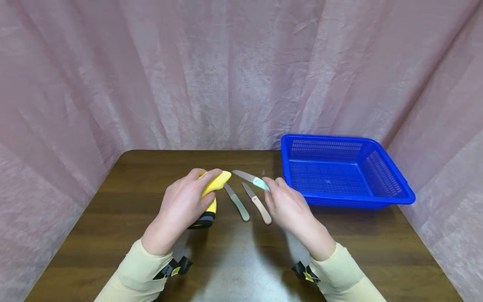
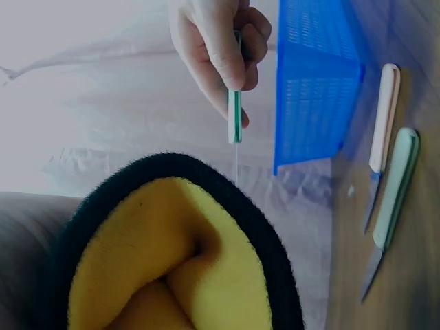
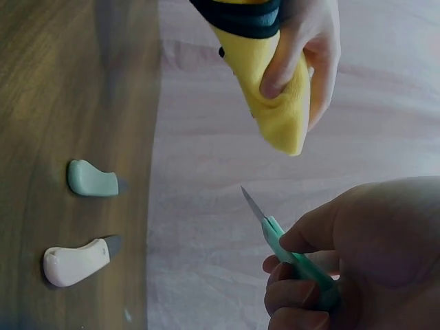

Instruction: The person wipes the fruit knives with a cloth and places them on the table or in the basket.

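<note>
My left hand [image 1: 185, 201] grips a sock-like yellow cloth piece [image 1: 216, 184] with a dark banded cuff. Its open end faces the camera in the left wrist view, showing a fuzzy yellow inside [image 2: 137, 240]. In my right hand [image 1: 286, 205] is a small mint-handled knife [image 1: 260, 183], pinched by thumb and fingers, its blade pointing left toward the yellow cloth's tip. A gap shows between blade and cloth in the right wrist view. Below, a green-handled knife [image 1: 240, 207] and a pale pink-handled knife [image 1: 261, 209] lie side by side on the table.
A blue perforated plastic basket [image 1: 349, 201] stands at the right rear of the brown wooden table [image 1: 124, 201], close to my right hand. Pink curtains [image 1: 211, 75] hang behind the table and along its sides.
</note>
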Motion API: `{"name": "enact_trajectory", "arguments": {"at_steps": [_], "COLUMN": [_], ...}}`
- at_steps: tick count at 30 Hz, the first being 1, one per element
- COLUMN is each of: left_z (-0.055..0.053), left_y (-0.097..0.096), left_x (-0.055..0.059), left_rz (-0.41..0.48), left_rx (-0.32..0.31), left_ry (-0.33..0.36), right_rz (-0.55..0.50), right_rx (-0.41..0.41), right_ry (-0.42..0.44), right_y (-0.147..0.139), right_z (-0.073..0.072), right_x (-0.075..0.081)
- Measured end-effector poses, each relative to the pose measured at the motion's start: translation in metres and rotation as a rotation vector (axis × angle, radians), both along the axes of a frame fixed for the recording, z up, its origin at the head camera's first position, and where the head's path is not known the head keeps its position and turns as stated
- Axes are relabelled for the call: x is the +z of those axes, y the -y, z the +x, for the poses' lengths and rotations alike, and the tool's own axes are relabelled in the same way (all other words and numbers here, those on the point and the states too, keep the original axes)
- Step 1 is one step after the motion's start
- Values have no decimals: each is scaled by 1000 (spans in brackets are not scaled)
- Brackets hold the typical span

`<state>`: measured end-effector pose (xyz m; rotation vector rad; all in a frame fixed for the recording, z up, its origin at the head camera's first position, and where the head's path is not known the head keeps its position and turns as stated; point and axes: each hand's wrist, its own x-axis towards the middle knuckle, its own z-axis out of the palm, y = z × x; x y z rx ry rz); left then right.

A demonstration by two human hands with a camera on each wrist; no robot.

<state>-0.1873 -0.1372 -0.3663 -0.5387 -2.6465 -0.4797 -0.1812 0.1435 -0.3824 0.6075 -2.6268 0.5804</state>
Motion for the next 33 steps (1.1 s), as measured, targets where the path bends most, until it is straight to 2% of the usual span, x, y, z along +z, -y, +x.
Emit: {"name": "enact_trajectory", "arguments": {"at_steps": [6,15,19,26,33], "left_z": [-5,-4,-7,-10,-12], "left_y": [-12,-29,-34,-43,-52], "left_x": [5,10,12,16,16], "left_rz": [11,48,67,71,63], "left_rx": [3,-53,-69,-62,-62], "left_ry": [-15,-48,-83,-167,-248], "right_rz": [-25,-16,-12,-29,-40], "right_rx": [-32,-16,-8,-4,0], "right_ry": [16,-12,-15,-24,-68], "right_y": [-2,-8,-9,-7,-4], "right_z": [2,5,6,4,4], "right_x": [5,11,13,17,21]}}
